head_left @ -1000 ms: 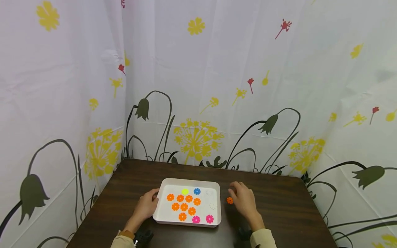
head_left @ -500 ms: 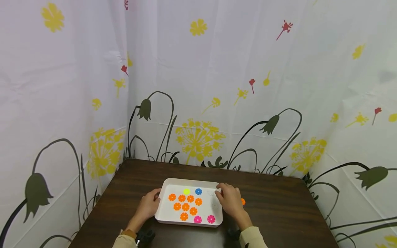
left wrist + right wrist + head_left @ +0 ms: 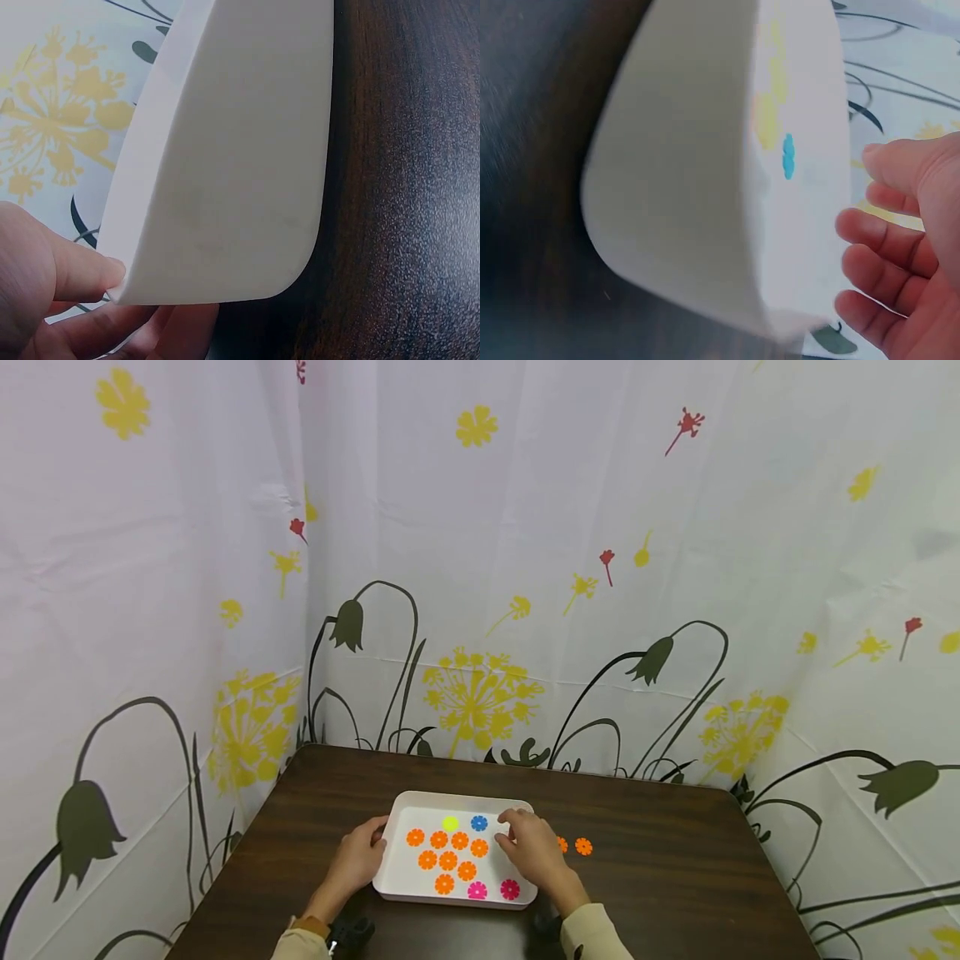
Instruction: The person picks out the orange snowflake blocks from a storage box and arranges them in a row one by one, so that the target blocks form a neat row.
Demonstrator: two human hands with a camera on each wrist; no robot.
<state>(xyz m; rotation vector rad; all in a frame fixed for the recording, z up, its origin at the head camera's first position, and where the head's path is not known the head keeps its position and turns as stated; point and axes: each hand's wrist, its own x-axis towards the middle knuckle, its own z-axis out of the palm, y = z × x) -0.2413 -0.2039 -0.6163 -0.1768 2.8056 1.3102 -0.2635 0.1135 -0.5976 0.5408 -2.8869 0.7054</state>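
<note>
A white tray (image 3: 453, 900) lies on the table, with several orange flower-shaped discs (image 3: 447, 861) inside. My left hand (image 3: 357, 858) grips the tray's left side; in the left wrist view its thumb (image 3: 90, 277) presses the rim and the other fingers are underneath. Over the tray's right part hovers my right hand (image 3: 534, 852), fingers loosely bent. The right wrist view shows its thumb (image 3: 900, 166) apart from the fingers and nothing held. Near those fingers is a blue disc (image 3: 478, 822). The right hand hides the tray area where pale discs lay.
A yellow-green disc (image 3: 450, 823) and two pink discs (image 3: 510, 889) are also in the tray. To the right of it, on the dark wooden table (image 3: 675, 877), lie two orange discs (image 3: 583, 846), one partly behind the right hand. A patterned curtain (image 3: 480, 568) surrounds the table.
My right hand has moved left from beside the orange discs on the table to over the tray's right part. The left hand keeps its hold on the tray.
</note>
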